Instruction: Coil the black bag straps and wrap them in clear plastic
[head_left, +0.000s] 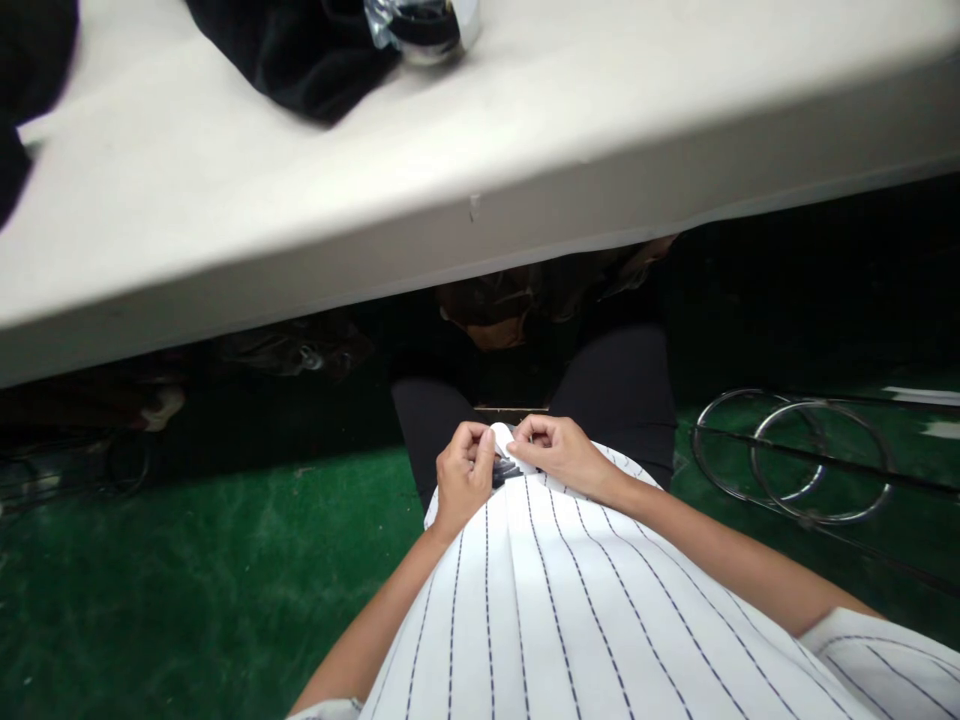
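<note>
Low in the head view, both hands meet over my lap, just past the hem of the striped white shirt (517, 600). Between them is a small white oblong piece (504, 436) with a rounded end; its kind is not clear. My left hand (463, 475) pinches its left side between thumb and forefinger. My right hand (556, 452) pinches it from the right, fingers curled. Beneath the piece lies something small and dark grey (510, 470), partly hidden by the hands and shirt.
A table with a pale cover (600, 90) runs across the top. Black cloth (292, 60) and a roll in clear plastic (427, 30) lie on it. Metal rings on a rack (821, 460) stand at right on the green floor (225, 590). Plastic-wrapped items sit in shadow underneath.
</note>
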